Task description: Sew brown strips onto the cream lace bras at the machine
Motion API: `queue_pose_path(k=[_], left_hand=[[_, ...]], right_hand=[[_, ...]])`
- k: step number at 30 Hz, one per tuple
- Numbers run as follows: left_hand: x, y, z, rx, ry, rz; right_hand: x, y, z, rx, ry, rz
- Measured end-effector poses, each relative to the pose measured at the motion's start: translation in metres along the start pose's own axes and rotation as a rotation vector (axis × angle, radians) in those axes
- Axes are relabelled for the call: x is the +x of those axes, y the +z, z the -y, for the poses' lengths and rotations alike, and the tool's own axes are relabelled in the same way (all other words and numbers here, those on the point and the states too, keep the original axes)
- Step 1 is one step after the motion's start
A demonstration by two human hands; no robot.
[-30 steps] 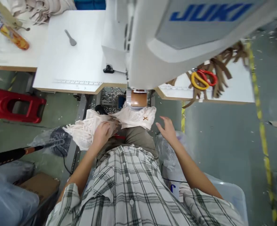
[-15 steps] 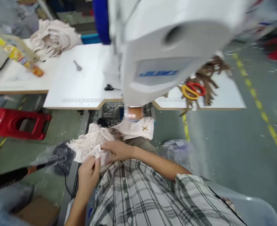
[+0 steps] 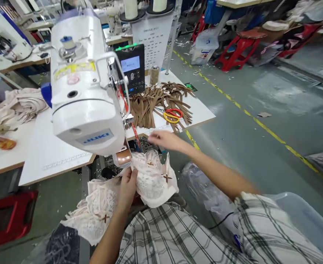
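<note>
Under the sewing machine [image 3: 88,84], the left hand [image 3: 127,183] pinches the lace garment [image 3: 156,183]; the right hand [image 3: 161,139], its grip loosely curled, hovers beside the surface [image 3: 202,115]. A clear plastic bin [image 3: 205,46] holds whitish contents.

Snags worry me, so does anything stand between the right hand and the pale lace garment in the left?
Nothing visible stands between the right hand and the lace garment; the red cord hangs beside that gap, to the hand's left.
</note>
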State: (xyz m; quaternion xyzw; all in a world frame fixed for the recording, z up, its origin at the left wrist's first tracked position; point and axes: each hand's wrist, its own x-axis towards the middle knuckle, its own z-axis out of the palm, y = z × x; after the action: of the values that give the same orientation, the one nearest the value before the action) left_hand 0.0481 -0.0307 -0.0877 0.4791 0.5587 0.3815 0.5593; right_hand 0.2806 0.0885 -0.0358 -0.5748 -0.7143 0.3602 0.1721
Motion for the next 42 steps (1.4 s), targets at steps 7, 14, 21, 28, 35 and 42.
queue_pose_path(k=[7, 14, 21, 28, 35, 42], left_hand=[[-0.013, 0.003, -0.011, 0.219, 0.081, 0.047], [-0.018, -0.013, -0.013, 0.297, 0.093, 0.033], [-0.022, -0.01, -0.016, 0.396, 0.152, 0.014], [-0.02, -0.012, -0.021, 0.483, 0.287, 0.031], [-0.02, -0.006, -0.041, 0.515, 0.246, 0.209], [-0.019, -0.007, -0.055, 0.287, 0.186, 0.19]], right_hand=[[0.124, -0.026, -0.048, -0.061, 0.29, -0.518], [0.097, -0.035, -0.057, 0.166, 0.181, -0.562], [0.062, -0.024, -0.048, 0.819, 0.207, -0.522], [0.005, 0.025, -0.017, 1.37, 0.271, -0.085], [-0.056, 0.087, 0.056, 1.779, 0.056, 0.107], [-0.062, 0.084, 0.043, 1.388, 0.083, 0.161]])
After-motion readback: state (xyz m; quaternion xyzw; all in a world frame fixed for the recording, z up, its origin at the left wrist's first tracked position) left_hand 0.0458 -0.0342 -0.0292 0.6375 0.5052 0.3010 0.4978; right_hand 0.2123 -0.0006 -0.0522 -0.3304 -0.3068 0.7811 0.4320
